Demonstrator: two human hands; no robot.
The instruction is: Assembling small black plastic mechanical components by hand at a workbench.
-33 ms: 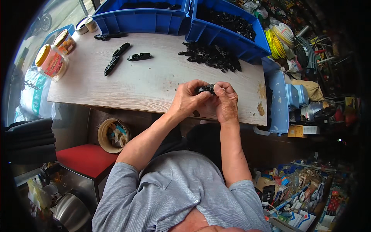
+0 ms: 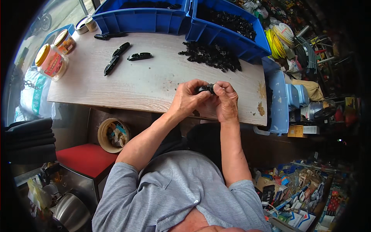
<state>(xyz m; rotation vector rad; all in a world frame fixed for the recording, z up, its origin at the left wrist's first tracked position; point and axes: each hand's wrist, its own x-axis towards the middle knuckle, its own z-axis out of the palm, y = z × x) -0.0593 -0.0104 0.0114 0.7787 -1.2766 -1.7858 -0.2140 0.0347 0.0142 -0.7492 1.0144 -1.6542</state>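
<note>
Near the front edge of the table, my left hand point(image 2: 188, 96) grips a glossy black plastic part point(image 2: 206, 89) between thumb and fingers. My right hand point(image 2: 225, 100) pinches the same part at its right end, with thumb and fingertips close together. Much of the part is hidden behind my fingers. Farther left on the table lies a similar curved black piece point(image 2: 140, 57). Beside it, two long black pieces point(image 2: 116, 58) rest end to end in a slanting line. A heap of small black parts point(image 2: 211, 57) lies beyond my hands.
Two blue bins point(image 2: 143, 21) holding black parts stand along the back of the table. At the left are plastic jars with yellow lids point(image 2: 52, 62). Below the table's front edge sits a round bucket point(image 2: 102, 136), near a red-topped cabinet point(image 2: 83, 159). A pale blue tub point(image 2: 279, 104) is at the right.
</note>
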